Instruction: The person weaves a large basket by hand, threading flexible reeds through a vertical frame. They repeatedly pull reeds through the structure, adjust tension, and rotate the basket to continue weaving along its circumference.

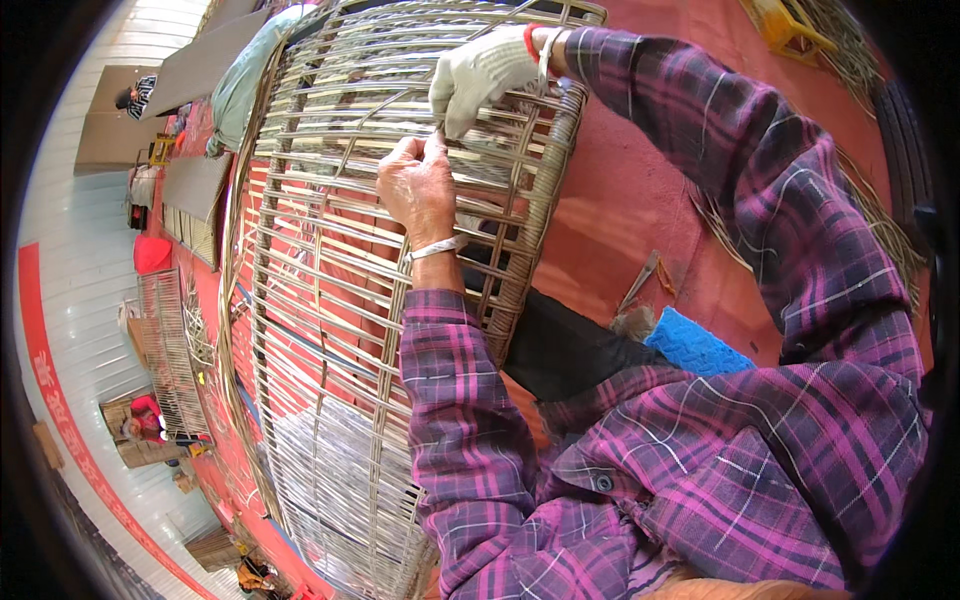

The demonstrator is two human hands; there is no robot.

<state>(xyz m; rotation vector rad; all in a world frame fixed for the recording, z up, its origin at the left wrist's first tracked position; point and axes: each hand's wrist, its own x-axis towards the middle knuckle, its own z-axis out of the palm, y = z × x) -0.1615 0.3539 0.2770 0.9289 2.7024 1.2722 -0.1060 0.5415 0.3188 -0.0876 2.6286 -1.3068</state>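
Observation:
A large woven wicker panel (330,260) of light and brown strands over a frame stands in front of me, its thickly wrapped edge (535,205) on the right. My left hand (415,185), bare, is closed in a pinch at the upper part of the weave. Right above it, my right hand (480,82) in a white work glove with a red cuff is closed, its fingertips meeting the left ones. Between them is what looks like a thin wicker strand, mostly hidden by the fingers. White bands circle both wrists.
On the red floor lie pliers (640,280) with orange handles and a blue textured pad (698,343). Bundles of loose strands (885,225) lie at the right. A yellow stand (785,28) is at the top right. Other woven panels (172,345) and people (148,418) are far left.

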